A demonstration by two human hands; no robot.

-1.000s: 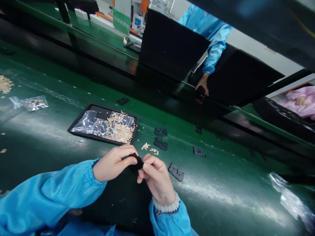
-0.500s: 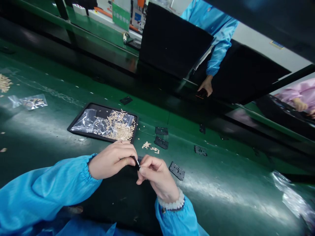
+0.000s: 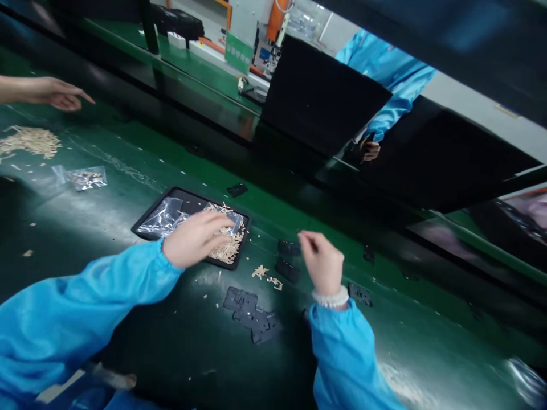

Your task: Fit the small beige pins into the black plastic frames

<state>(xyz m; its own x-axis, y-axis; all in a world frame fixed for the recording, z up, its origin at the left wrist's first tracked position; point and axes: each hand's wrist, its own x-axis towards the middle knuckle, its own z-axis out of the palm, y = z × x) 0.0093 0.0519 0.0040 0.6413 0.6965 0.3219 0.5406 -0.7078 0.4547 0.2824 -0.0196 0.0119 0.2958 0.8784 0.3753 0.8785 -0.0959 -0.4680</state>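
Observation:
My left hand (image 3: 200,236) reaches over the black tray (image 3: 141,232) with its fingers stretched out above the small tan strips (image 3: 228,250); it holds nothing that I can see. Clear plastic bags (image 3: 164,216) lie in the tray's left part. My right hand (image 3: 322,262) is raised beside two dark flat plates (image 3: 287,269), its fingers pinched together. Whatever may be between those fingertips is hidden. Nearer me, several overlapping black plates (image 3: 245,307) lie in a pile on the green table. A few tan strips (image 3: 260,272) lie between the tray and the two plates.
A co-worker's hand (image 3: 64,94) extends from the left above a heap of tan strips (image 3: 36,141). A filled clear bag (image 3: 88,178) lies nearby. Black panels (image 3: 320,97) stand along the back, with a person in a blue sleeve (image 3: 393,108) behind. Another plate (image 3: 360,294) lies right.
My hands have parted: the left moved over the tray, the right up and right. The black part between them is no longer visible there. A co-worker's hand has appeared at left; the view has shifted.

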